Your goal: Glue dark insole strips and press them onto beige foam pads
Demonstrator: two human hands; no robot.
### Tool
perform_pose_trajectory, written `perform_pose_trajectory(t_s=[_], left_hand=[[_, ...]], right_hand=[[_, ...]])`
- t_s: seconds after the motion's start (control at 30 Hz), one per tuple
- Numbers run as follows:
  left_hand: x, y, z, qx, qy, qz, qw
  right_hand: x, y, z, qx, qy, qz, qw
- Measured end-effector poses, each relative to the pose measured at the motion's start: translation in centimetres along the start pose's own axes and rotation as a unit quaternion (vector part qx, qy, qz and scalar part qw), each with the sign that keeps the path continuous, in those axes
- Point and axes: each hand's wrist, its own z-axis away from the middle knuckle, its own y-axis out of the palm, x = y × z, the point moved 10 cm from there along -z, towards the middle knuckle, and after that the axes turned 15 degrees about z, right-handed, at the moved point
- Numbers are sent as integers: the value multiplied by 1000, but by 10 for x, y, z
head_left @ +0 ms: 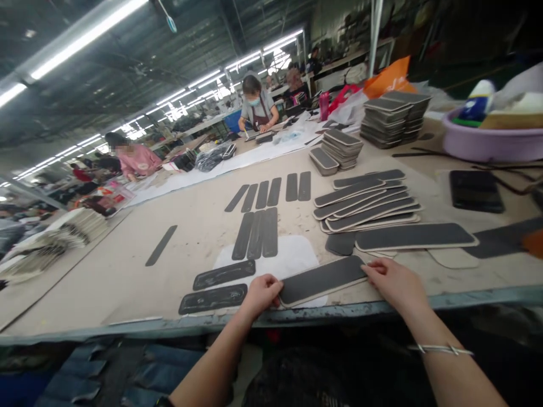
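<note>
A long dark grey panel with rounded ends and a pale edge [322, 280] lies near the table's front edge, partly over a white sheet [297, 249]. My left hand [263, 294] pinches its left end, and my right hand [392, 280] pinches its far right corner. To the left are two dark strips with glossy, wet-looking smears [214, 298]. Beyond them, several smaller dark strips [255, 234] lie in rows. Right of the panel, a similar long panel [416, 236] rests below a loose fanned pile of pale-edged dark strips [367, 203].
Stacked dark pieces [392, 118] stand at the back right, beside a purple basin [492, 135] holding bottles. A black phone [475, 191] lies on the right. One lone strip [161, 246] is at left, near piled pale sheets [55, 243]. Co-workers sit at tables farther back.
</note>
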Motion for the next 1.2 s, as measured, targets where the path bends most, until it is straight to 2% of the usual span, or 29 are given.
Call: perform_pose_trajectory(t_s=[0.17, 0.4, 0.63, 1.2], left_hand=[[-8, -1, 3, -3, 30, -64, 997], [-16, 1, 6, -15, 42, -91, 995], [-28, 2, 6, -29, 72, -166, 983], [-29, 1, 5, -43, 100, -193, 975]], right_hand=[[0, 2, 1, 12, 4, 8, 1000], [4, -3, 3, -18, -3, 20, 1000], [10, -8, 7, -16, 5, 5, 1000], [13, -8, 9, -13, 1, 15, 1000]])
